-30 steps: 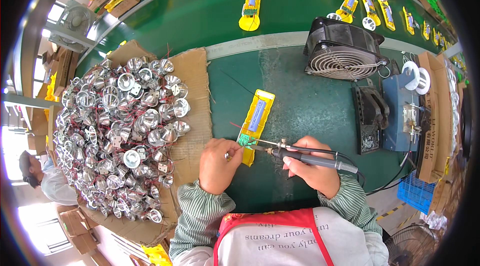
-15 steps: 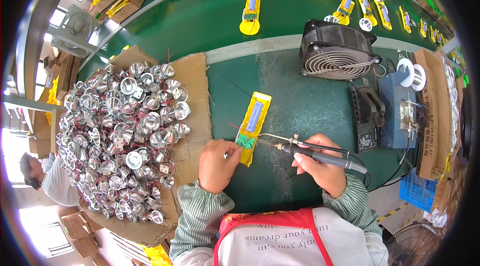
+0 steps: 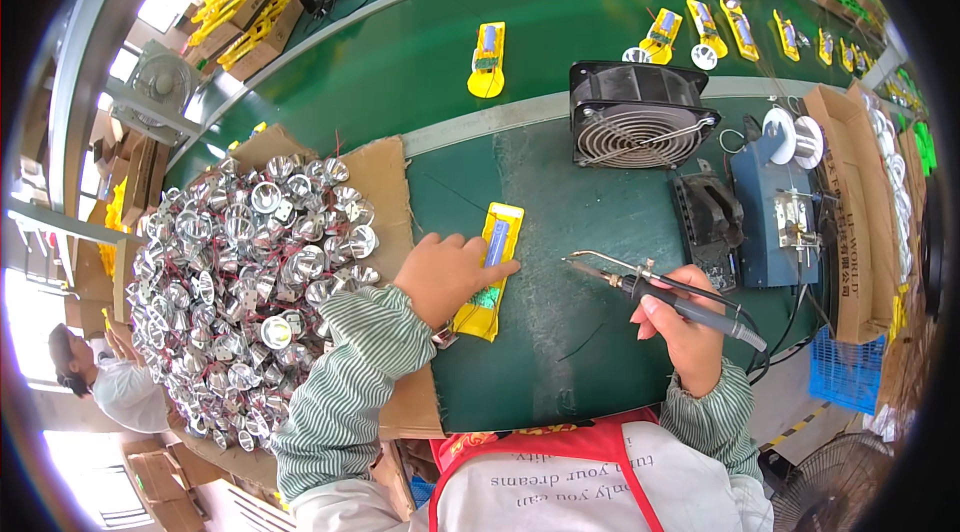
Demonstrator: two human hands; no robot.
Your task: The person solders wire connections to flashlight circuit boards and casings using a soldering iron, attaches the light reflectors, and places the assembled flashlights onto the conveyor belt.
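Observation:
My left hand (image 3: pixel 445 282) lies across a long yellow plastic housing (image 3: pixel 482 320), its fingers reaching over to the right edge and seeming to grip it. In the housing are a blue cylindrical battery (image 3: pixel 498 240) and a small green circuit board (image 3: pixel 487 296), partly hidden by the fingers. Below that hand shows a small shiny metal piece (image 3: pixel 443 336), too small to make out. In my right hand (image 3: pixel 683 332) is a soldering iron (image 3: pixel 690 308) with a thin metal feed tube along it. Its tip points left, apart from the housing, above the green mat.
A heap of silver reflector cups (image 3: pixel 250 292) with red wires covers cardboard (image 3: pixel 385 172) at left. A black fan (image 3: pixel 640 117) stands behind, with a blue solder feeder (image 3: pixel 770 202) and iron stand (image 3: pixel 708 222) at right. Further yellow housings (image 3: pixel 486 60) lie on the green belt (image 3: pixel 560 22).
The soldering iron has drawn away from the circuit board to the right. My left hand has gone from beside the board to across the housing. The whole view has shifted slightly.

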